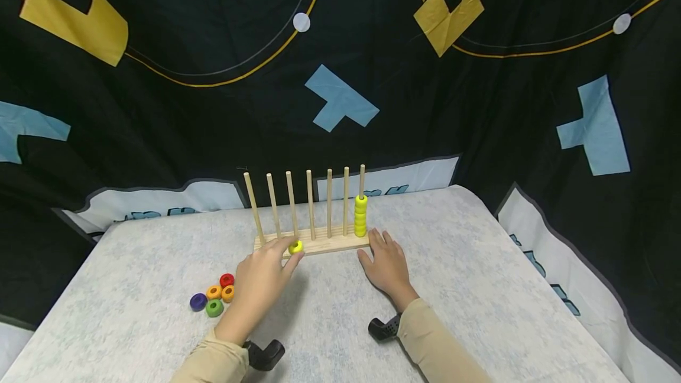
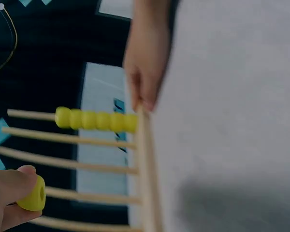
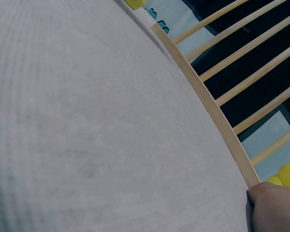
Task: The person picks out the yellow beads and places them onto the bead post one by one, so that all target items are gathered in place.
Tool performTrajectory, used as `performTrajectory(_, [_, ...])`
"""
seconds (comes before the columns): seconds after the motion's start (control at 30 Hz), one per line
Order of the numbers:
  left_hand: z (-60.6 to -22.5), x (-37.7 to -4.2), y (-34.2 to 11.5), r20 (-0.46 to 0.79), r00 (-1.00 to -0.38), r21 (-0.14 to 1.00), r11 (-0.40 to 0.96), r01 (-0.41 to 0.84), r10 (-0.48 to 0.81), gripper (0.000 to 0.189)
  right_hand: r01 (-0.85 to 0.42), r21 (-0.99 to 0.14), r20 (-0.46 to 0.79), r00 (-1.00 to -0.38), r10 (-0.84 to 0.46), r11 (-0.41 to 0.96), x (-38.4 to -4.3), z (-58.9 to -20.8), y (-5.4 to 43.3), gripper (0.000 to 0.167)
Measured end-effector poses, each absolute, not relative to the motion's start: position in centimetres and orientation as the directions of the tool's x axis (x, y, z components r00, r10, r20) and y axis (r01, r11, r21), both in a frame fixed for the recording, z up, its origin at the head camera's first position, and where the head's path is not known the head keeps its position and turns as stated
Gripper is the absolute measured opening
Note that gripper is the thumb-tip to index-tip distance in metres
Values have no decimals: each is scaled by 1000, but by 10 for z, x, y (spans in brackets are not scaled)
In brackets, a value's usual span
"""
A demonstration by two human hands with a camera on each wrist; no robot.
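My left hand (image 1: pixel 263 273) pinches a yellow bead (image 1: pixel 295 247) between thumb and fingers, in front of the left part of a wooden peg rack (image 1: pixel 332 246). In the left wrist view the bead (image 2: pixel 34 197) shows its hole and is apart from the pegs. At the rack's right end my right hand (image 1: pixel 388 266) holds the base, its thumb on the front side. Several yellow beads (image 1: pixel 360 216) are stacked on the rightmost peg. The other pegs rise bare from the base.
Left of my left hand, loose beads lie on the pale table (image 1: pixel 330 336): a red bead (image 1: pixel 226 280), two orange beads (image 1: pixel 214 292), a green bead (image 1: pixel 214 308) and a purple bead (image 1: pixel 198 302). A dark curtain (image 1: pixel 239 123) hangs behind the table.
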State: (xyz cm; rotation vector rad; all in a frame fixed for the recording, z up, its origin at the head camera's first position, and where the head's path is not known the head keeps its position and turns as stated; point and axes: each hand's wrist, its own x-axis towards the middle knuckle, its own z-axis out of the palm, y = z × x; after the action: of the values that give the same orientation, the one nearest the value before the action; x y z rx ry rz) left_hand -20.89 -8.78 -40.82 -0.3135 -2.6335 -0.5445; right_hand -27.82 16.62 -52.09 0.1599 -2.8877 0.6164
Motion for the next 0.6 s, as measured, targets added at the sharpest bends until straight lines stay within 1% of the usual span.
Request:
performTrajectory(0.4, [-357,-260,-19,601,-774,317,831,458,197,32,-137,-407,203,-977,-57,903,-278,-521,166,67])
performTrajectory(0.6, [-344,-279,5,622,-765,350,814,463,168,35,-141,-402,209,-976,-60,905,-278,-520,166,66])
